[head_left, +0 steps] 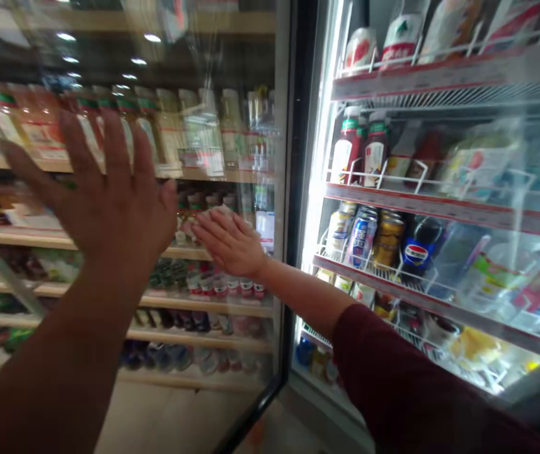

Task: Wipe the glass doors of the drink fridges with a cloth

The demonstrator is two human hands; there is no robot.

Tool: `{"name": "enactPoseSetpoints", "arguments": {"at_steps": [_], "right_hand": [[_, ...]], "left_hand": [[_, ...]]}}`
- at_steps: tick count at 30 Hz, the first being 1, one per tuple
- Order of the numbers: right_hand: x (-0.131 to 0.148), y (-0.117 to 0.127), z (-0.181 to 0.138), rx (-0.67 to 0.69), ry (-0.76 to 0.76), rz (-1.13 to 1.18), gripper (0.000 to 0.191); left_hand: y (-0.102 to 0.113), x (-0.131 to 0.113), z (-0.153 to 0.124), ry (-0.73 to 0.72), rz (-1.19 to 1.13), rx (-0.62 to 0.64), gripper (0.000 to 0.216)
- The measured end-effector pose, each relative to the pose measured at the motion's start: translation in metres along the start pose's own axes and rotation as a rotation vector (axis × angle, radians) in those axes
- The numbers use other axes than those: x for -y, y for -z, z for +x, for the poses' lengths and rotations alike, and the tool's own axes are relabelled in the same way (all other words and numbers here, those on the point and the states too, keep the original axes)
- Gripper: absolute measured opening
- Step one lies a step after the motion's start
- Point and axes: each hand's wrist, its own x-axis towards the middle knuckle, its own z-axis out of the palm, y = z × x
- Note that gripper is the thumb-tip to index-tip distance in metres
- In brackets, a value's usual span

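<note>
Head view: left hand spread flat, fingers open, on the black-framed glass fridge door. Right hand also open, palm pressed on the glass, holding nothing. Beside it, lit white wire shelves hold bottles and a blue Pepsi can.

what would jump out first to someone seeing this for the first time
Two bare hands spread flat against a glass door: the left hand big and blurred in the foreground, the right hand further in, near the door's dark frame. Right of that frame, a brightly lit cooler shows wire shelves of bottles and cans, among them a dark Pepsi bottle on the middle shelf. Through the glass, rows of drinks appear hazy.
</note>
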Motion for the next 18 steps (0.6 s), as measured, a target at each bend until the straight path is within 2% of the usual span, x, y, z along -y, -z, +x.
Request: {"name": "enactPoseSetpoints", "arguments": {"at_steps": [2, 5, 7, 9, 12, 14, 15, 18], "right_hand": [[-0.006, -0.001, 0.005, -0.017, -0.038, -0.023, 0.052], [-0.017, 0.0, 0.031, -0.049, -0.326, -0.121, 0.052], [-0.012, -0.003, 0.04, -0.026, -0.484, -0.176, 0.057], [0.002, -0.008, 0.034, 0.018, -0.452, -0.163, 0.058], [0.023, -0.015, 0.012, 0.056, -0.167, -0.076, 0.054], [0.026, -0.015, 0.01, 0.042, -0.096, -0.055, 0.053], [0.023, -0.015, 0.016, 0.01, -0.143, -0.06, 0.054], [0.008, -0.014, 0.05, -0.14, -0.433, -0.085, 0.059]], "left_hand": [[0.002, 0.0, 0.002, 0.001, 0.129, 0.03, 0.089], [0.004, -0.003, 0.001, 0.015, 0.133, 0.02, 0.09], [0.006, -0.007, 0.0, 0.027, 0.09, 0.009, 0.086], [0.008, -0.011, -0.002, 0.047, 0.041, -0.009, 0.08], [0.008, -0.013, -0.004, 0.078, -0.04, -0.054, 0.069], [0.006, -0.011, -0.005, 0.078, -0.084, -0.086, 0.063], [0.005, -0.009, -0.006, 0.07, -0.097, -0.105, 0.061], [0.007, 0.0, -0.012, 0.036, -0.098, -0.179, 0.053]]}}
